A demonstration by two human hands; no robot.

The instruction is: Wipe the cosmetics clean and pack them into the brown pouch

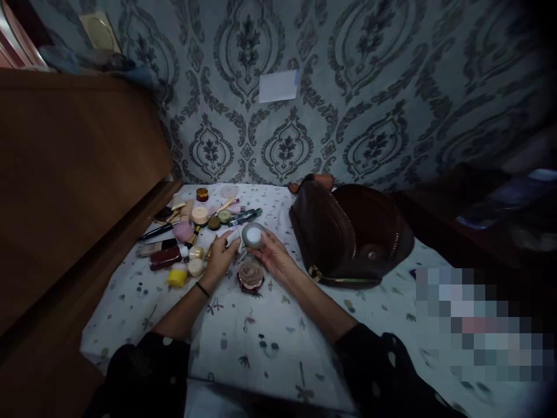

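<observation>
My right hand (pixel 273 255) has its fingers closed round a small round jar with a pale lid (pixel 253 235). Just left of it, my left hand (pixel 221 258) pinches a crumpled white wipe or tissue (pixel 236 239), which touches the jar's side. Below both hands a round brownish compact (pixel 250 275) lies on the patterned white cloth (pixel 243 348). Left of my left hand are a cream-lidded jar (pixel 195 267), a yellow jar (pixel 177 276) and a dark red bottle (pixel 165 258).
An open brown bag (pixel 335 238) stands on the right. Several cosmetics, among them a green tube (pixel 245 217) and a pink jar (pixel 183 231), lie at the back left. A wooden cabinet (pixel 78 174) borders the left side, and the patterned wall (pixel 261 139) rises behind.
</observation>
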